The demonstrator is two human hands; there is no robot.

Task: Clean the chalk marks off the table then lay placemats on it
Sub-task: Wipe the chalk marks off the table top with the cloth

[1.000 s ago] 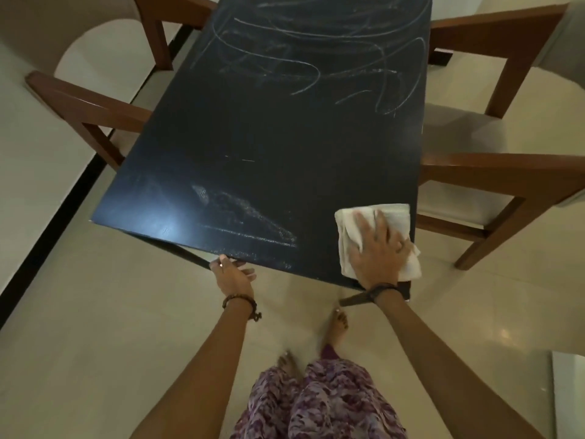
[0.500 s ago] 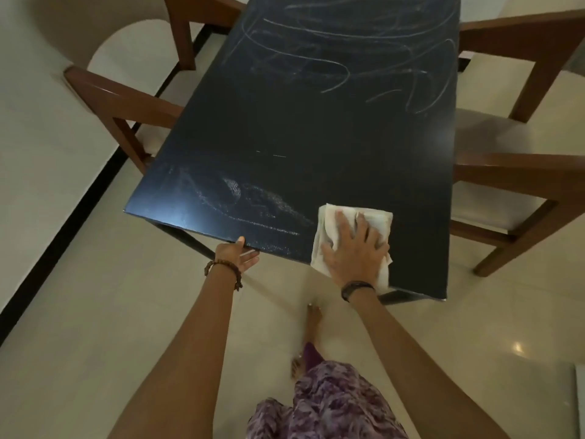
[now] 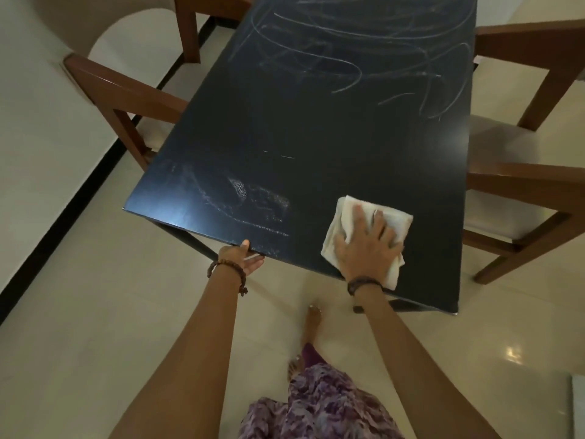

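At the tabletop's (image 3: 316, 128) near edge our right hand (image 3: 367, 245), fingers spread flat on the cloth (image 3: 395, 217), has slid back rightward, leaving smeared chalk marks (image 3: 253, 201) uncleaned while our left hand (image 3: 243, 258) grips the edge.

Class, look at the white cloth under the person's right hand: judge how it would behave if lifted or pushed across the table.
The white cloth looks floppy: it lies folded and rumpled, so lifted it would probably droop. It seems light, one corner overhanging the table edge. Pushed flat under the right hand, it would likely slide, perhaps bunching.
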